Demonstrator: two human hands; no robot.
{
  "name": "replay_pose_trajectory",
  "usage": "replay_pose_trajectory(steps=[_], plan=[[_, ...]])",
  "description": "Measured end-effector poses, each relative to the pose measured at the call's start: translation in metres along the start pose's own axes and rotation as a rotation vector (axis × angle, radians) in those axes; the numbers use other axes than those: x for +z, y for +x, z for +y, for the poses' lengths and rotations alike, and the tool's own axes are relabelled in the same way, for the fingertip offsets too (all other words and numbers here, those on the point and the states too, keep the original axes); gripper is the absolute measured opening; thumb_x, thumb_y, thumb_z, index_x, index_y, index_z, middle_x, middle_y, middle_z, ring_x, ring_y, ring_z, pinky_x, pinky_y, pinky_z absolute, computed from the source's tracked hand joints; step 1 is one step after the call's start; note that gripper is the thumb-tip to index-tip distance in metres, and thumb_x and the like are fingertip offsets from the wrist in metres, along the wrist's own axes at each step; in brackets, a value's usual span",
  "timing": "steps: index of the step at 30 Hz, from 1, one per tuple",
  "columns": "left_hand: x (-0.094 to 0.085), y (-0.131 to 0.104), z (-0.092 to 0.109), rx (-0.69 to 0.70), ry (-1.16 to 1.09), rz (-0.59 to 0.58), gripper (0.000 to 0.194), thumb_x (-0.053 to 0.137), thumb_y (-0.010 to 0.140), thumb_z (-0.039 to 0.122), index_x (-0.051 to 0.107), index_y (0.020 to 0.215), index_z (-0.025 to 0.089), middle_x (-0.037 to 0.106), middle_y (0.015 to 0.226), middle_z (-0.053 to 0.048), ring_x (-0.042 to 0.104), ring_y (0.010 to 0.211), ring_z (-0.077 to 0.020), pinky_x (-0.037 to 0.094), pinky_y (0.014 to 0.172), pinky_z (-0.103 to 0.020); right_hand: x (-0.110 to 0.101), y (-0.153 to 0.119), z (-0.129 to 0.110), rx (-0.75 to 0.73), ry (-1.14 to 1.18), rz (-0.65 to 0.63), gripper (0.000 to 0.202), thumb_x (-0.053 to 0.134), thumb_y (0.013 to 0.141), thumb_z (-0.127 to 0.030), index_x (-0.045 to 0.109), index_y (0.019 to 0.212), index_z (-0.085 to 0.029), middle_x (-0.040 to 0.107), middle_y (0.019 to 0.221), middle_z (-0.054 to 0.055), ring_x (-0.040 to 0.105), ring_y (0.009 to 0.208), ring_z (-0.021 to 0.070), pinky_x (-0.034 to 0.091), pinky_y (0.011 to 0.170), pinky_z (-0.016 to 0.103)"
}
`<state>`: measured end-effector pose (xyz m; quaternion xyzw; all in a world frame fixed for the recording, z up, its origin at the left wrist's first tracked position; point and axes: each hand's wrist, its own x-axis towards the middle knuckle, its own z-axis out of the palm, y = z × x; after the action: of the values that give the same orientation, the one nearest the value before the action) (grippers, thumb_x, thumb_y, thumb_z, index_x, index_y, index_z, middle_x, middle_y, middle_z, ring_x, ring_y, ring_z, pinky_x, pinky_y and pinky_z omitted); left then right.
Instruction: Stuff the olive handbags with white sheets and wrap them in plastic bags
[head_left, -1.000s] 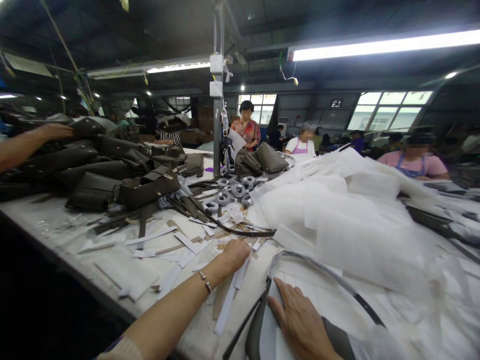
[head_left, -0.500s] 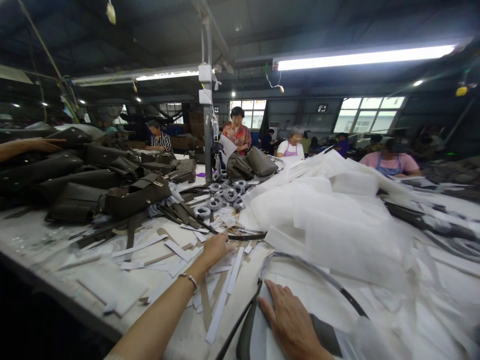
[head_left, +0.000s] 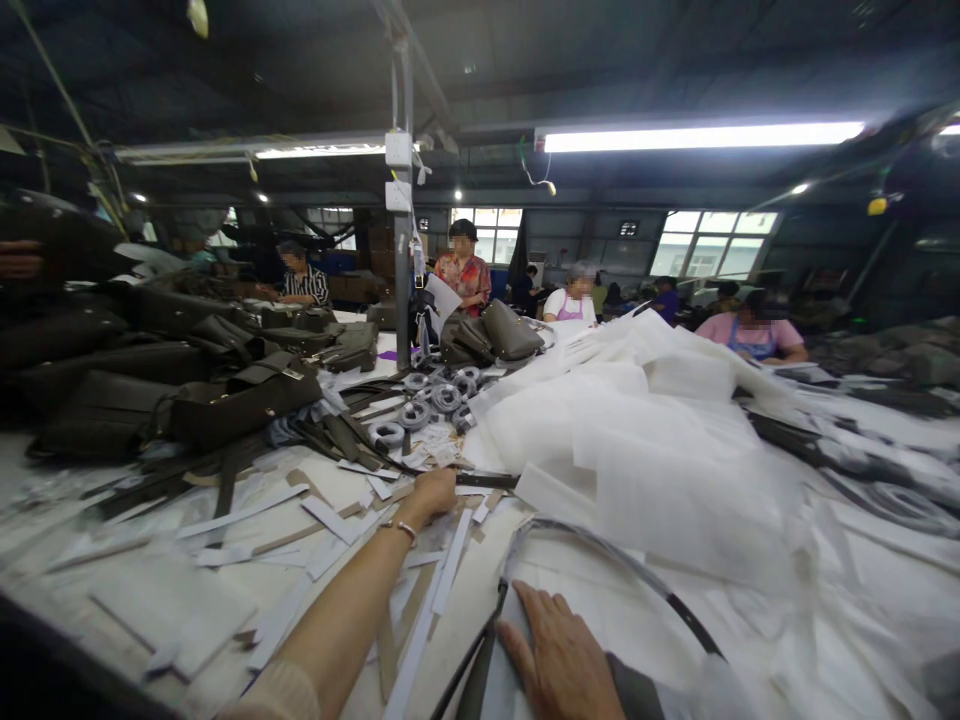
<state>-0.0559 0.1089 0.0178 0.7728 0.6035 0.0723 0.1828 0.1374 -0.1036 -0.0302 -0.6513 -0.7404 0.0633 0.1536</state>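
My left hand (head_left: 436,492) reaches out over the middle of the table, its fingers bent down at the dark strap (head_left: 486,480) among paper strips; the fingertips are hidden. Nearer to me on the right, my right hand (head_left: 559,650) lies with fingers spread on a dark bag (head_left: 637,690) covered partly by pale wrapping. From that bag a handle (head_left: 630,565), wrapped in part in clear plastic, arches up beyond my right hand onto the white sheets.
Dark bags (head_left: 240,400) pile up on the left, with another person's hand (head_left: 21,260) there. Coiled straps (head_left: 446,398) lie by the post (head_left: 403,300). White sheets (head_left: 637,420) heap on the right. Paper strips (head_left: 450,565) litter the table. Several people sit or stand beyond.
The view has shifted slightly right. My left hand has closed in on the dark strap, its fingers more curled. At far left, the other person's hand has raised a dark bag. My right hand stays on the bag.
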Motion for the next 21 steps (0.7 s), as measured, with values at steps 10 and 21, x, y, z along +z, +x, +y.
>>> replay_pose_trajectory(steps=[10,21], plan=[[-0.039,-0.023,-0.03,0.053,-0.631,0.108,0.029,0.058,0.095,0.038,0.059,0.113,0.015,0.064,0.105,-0.006,0.064,0.087,-0.0178,0.056,0.077,-0.037,0.006,0.002,0.004,0.016,0.073,0.0,0.054,0.038,0.095,-0.057,0.057,0.134,-0.025,0.065,0.129,0.01,0.061,0.115,0.033,0.05,0.092,0.044],[-0.102,-0.082,0.008,0.438,-1.076,-0.002,0.05,0.071,0.074,0.047,0.051,0.107,0.015,0.061,0.075,0.002,0.058,0.055,-0.0086,0.049,0.059,-0.022,-0.067,0.023,-0.021,-0.006,0.662,0.32,0.052,0.053,0.088,-0.05,0.052,0.13,-0.02,0.065,0.122,0.014,0.067,0.081,0.0231,0.056,0.074,0.039]])
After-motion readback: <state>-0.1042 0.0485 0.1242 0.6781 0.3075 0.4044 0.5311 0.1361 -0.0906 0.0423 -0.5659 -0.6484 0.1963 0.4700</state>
